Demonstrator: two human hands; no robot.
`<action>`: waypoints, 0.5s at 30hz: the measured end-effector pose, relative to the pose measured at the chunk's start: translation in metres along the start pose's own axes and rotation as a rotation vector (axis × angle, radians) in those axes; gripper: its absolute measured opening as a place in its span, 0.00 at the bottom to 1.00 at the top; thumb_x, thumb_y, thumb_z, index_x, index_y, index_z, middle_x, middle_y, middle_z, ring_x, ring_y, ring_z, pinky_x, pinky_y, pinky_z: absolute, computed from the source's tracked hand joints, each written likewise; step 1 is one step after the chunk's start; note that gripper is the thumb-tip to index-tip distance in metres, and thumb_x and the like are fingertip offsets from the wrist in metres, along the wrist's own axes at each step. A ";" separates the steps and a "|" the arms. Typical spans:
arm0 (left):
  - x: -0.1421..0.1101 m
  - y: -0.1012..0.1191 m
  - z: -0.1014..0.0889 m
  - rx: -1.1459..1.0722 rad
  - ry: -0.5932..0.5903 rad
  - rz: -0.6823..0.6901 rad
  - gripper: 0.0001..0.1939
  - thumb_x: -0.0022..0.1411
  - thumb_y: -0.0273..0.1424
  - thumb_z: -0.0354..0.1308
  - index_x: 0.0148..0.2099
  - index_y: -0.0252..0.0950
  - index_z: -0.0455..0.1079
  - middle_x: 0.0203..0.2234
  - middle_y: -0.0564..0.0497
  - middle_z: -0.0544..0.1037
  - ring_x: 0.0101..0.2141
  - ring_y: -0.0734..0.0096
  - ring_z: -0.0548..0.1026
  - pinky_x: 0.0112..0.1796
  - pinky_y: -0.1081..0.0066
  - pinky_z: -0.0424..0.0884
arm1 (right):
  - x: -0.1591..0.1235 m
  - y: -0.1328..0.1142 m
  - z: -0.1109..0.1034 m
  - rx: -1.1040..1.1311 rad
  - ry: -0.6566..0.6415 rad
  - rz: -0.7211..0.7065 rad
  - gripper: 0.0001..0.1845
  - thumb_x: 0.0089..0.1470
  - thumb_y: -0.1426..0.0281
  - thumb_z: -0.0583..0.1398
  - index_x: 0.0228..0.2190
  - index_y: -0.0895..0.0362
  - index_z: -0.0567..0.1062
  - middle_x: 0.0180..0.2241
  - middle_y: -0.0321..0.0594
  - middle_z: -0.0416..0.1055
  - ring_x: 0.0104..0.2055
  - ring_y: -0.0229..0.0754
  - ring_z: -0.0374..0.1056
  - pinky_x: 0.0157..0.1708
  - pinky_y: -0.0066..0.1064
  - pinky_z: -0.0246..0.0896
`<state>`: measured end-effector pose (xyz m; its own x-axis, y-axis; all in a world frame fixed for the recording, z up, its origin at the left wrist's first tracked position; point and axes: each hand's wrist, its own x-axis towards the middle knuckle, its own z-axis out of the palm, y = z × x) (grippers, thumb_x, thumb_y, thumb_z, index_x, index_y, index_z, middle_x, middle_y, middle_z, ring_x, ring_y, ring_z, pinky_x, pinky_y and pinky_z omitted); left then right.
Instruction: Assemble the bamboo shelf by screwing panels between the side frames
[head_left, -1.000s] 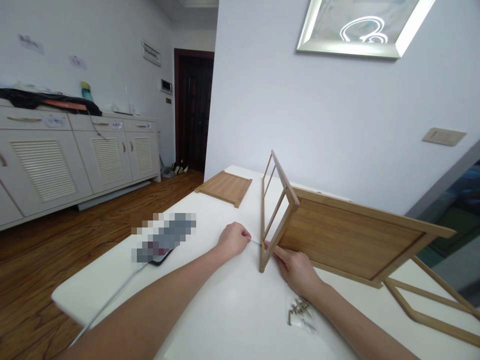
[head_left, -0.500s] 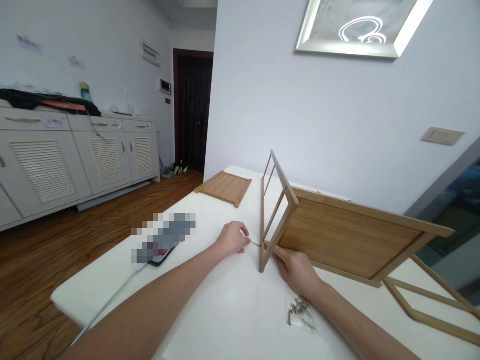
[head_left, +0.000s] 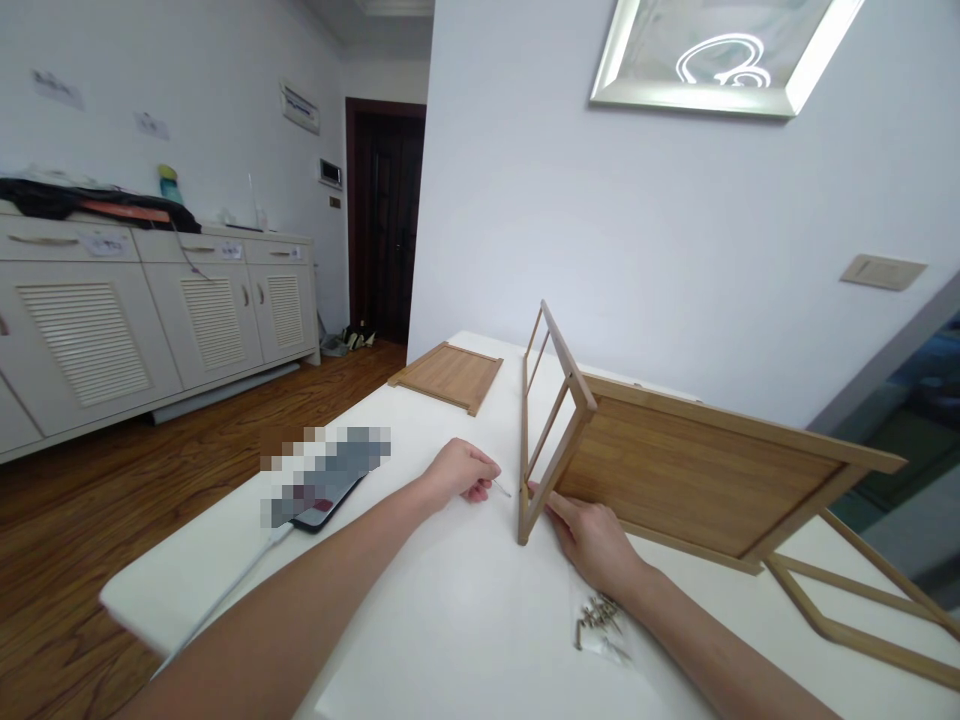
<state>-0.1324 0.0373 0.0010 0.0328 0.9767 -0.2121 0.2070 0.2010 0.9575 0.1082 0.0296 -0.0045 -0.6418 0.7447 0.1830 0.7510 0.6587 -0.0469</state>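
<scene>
My left hand (head_left: 459, 472) is closed in a pinch on a thin metal rod that looks like a hex key (head_left: 502, 488). Its tip points at the lower corner of an upright wooden frame (head_left: 559, 425), with a small gap between them. On the other side of that frame, my right hand (head_left: 589, 530) has its fingers against the lower corner; the fingertips are partly hidden behind the wood. A wooden panel (head_left: 682, 470) stands on edge, meeting the frame at an angle. Small screws (head_left: 600, 612) lie in a clear bag below my right wrist.
Another wooden panel (head_left: 448, 376) lies flat at the table's far end. A phone (head_left: 326, 508) with a white cable (head_left: 229, 590) rests near the left edge. More wooden frame pieces (head_left: 862, 625) lie at the right. A wall (head_left: 660, 230) rises behind the white table (head_left: 450, 640).
My left hand has drawn back slightly and turned, so the rod's tip has come away from the frame's lower corner. My right hand, the frame and the panel have stayed put.
</scene>
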 end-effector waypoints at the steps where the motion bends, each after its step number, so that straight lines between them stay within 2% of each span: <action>1: 0.000 0.000 -0.002 -0.034 -0.015 -0.007 0.08 0.54 0.30 0.61 0.31 0.28 0.73 0.19 0.50 0.74 0.20 0.74 0.74 0.24 0.73 0.73 | 0.000 0.000 0.000 -0.002 0.002 -0.002 0.28 0.59 0.74 0.50 0.60 0.48 0.62 0.42 0.39 0.79 0.38 0.42 0.75 0.35 0.27 0.66; 5: -0.001 0.000 -0.007 -0.110 -0.054 -0.017 0.05 0.52 0.25 0.62 0.32 0.27 0.72 0.24 0.47 0.77 0.26 0.72 0.78 0.33 0.72 0.76 | 0.000 0.000 0.000 -0.007 0.002 -0.002 0.27 0.60 0.73 0.50 0.60 0.48 0.63 0.42 0.39 0.79 0.38 0.42 0.75 0.35 0.27 0.65; 7: -0.001 -0.001 -0.009 -0.099 -0.050 -0.014 0.06 0.50 0.22 0.63 0.34 0.27 0.72 0.25 0.47 0.78 0.27 0.71 0.78 0.34 0.72 0.76 | 0.000 -0.001 -0.001 -0.003 -0.004 0.001 0.26 0.60 0.73 0.49 0.59 0.49 0.64 0.42 0.40 0.79 0.38 0.42 0.75 0.35 0.27 0.65; 12: 0.004 -0.003 -0.010 0.036 0.044 0.026 0.06 0.54 0.27 0.61 0.30 0.28 0.73 0.21 0.49 0.76 0.19 0.75 0.73 0.24 0.74 0.72 | 0.000 -0.002 -0.002 0.003 -0.015 0.010 0.26 0.61 0.72 0.49 0.59 0.49 0.63 0.43 0.40 0.78 0.39 0.43 0.75 0.34 0.28 0.65; 15: 0.005 -0.001 -0.010 0.093 0.061 0.066 0.07 0.57 0.28 0.56 0.34 0.30 0.73 0.27 0.48 0.79 0.18 0.81 0.69 0.20 0.78 0.66 | 0.000 -0.003 -0.003 0.008 -0.018 0.016 0.25 0.62 0.72 0.48 0.59 0.48 0.64 0.43 0.40 0.78 0.40 0.43 0.75 0.35 0.28 0.65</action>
<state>-0.1418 0.0426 0.0014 -0.0097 0.9909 -0.1343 0.2965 0.1311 0.9460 0.1066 0.0272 -0.0017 -0.6325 0.7569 0.1642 0.7599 0.6475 -0.0577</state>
